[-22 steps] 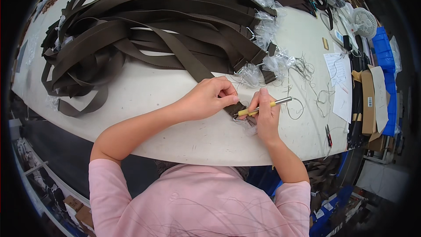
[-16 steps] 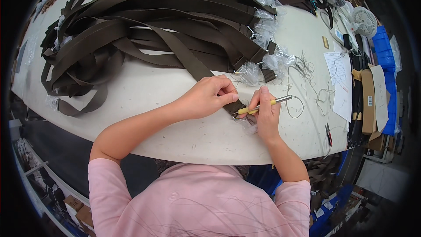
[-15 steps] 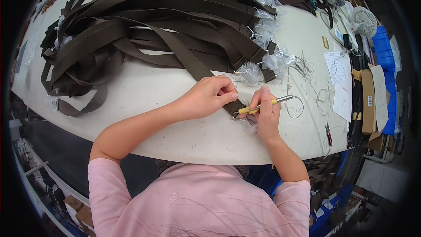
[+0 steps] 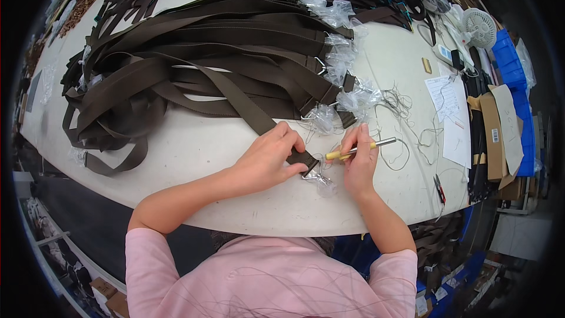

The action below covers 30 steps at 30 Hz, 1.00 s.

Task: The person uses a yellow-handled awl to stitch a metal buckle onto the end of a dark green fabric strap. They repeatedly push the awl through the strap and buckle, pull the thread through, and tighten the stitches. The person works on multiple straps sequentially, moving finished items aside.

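My left hand (image 4: 265, 159) is closed on the end of a dark brown webbing strap (image 4: 242, 103), its thumb and fingers on either side. A metal buckle with clear plastic wrap (image 4: 321, 184) sticks out from that end, just right of my thumb. In my right hand (image 4: 358, 168) is a slim pen-like tool (image 4: 384, 142) with a silver shaft and yellow parts. Its yellow end points left toward the strap end, with a small gap between them. The strap runs up and left from my left hand into a large pile of straps (image 4: 206, 35).
Plastic-wrapped buckles (image 4: 341, 59) line the pile's right side. Loose threads (image 4: 397, 106) lie to their right. Farther right are papers (image 4: 450, 97), small snips (image 4: 439, 189), a white fan (image 4: 479, 27), a cardboard box (image 4: 493, 135) and blue bins (image 4: 511, 62). More straps with blue clips (image 4: 394, 0) lie behind.
My left hand has gone from a pinch above the strap to a grip on its end. The tool in my right hand has come away from the strap end.
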Available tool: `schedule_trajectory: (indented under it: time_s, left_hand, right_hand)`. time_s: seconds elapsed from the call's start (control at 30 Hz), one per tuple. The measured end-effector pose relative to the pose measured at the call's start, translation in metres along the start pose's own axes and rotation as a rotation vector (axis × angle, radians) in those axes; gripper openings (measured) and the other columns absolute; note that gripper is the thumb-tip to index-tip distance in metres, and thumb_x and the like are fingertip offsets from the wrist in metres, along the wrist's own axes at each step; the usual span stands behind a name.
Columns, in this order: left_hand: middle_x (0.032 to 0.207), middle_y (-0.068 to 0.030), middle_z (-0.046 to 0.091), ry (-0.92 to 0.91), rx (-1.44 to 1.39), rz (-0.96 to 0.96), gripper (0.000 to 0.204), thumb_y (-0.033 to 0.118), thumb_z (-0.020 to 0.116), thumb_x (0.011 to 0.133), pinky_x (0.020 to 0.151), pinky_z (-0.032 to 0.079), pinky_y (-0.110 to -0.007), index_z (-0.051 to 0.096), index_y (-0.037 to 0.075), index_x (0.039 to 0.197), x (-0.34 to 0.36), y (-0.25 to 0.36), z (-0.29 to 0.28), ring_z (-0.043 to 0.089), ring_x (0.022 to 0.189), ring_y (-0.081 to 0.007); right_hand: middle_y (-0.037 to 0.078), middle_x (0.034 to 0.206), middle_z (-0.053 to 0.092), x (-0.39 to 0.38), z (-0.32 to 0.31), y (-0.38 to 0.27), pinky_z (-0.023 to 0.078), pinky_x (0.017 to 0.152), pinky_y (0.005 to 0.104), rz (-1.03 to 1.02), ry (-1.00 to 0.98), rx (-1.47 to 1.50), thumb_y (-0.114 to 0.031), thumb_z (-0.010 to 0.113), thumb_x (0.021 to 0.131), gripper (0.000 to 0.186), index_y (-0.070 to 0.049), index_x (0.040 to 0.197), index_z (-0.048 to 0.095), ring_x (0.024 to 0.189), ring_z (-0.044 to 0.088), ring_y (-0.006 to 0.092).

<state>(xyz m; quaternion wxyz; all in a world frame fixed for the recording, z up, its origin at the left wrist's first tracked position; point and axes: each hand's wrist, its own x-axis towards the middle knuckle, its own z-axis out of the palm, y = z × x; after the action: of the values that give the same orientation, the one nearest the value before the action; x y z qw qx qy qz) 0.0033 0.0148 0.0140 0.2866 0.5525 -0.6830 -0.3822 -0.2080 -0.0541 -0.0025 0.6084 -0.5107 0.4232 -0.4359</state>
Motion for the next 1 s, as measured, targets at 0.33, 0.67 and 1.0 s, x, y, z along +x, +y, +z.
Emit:
schedule_trajectory:
  time_s: [0.33, 0.67, 1.0]
  left_hand:
    - [0.089, -0.0098, 0.056, 0.125, 0.09, 0.075, 0.015, 0.002, 0.073, 0.076, 0.07, 0.05, -0.038, 0.061, 0.003, 0.085, 0.01, -0.005, 0.022, 0.061, 0.08, -0.0245]
    - [0.085, -0.0079, 0.056, 0.241, 0.219, 0.214, 0.02, -0.002, 0.071, 0.072, 0.067, 0.051, -0.039, 0.056, 0.004, 0.084, 0.008, -0.003, 0.031, 0.061, 0.078, -0.0266]
    - [0.085, -0.0074, 0.056, 0.28, 0.249, 0.243, 0.023, -0.003, 0.071, 0.07, 0.065, 0.05, -0.039, 0.055, 0.004, 0.085, 0.007, -0.002, 0.033, 0.06, 0.077, -0.0264]
  right_hand:
    - [0.002, 0.066, 0.046, -0.006, 0.002, 0.006, 0.052, 0.049, 0.0271, 0.062, -0.04, -0.072, -0.04, 0.035, 0.112, 0.055, -0.005, 0.071, 0.048, 0.054, 0.053, 0.0106]
    - [0.004, 0.067, 0.05, -0.006, 0.0, 0.005, 0.057, 0.053, 0.0278, 0.04, -0.033, -0.049, -0.04, 0.038, 0.111, 0.054, -0.002, 0.076, 0.051, 0.057, 0.062, 0.0136]
    - [0.004, 0.069, 0.051, -0.006, 0.0, 0.006, 0.057, 0.052, 0.0282, 0.069, -0.039, -0.064, -0.04, 0.04, 0.111, 0.054, 0.0, 0.077, 0.052, 0.057, 0.06, 0.0125]
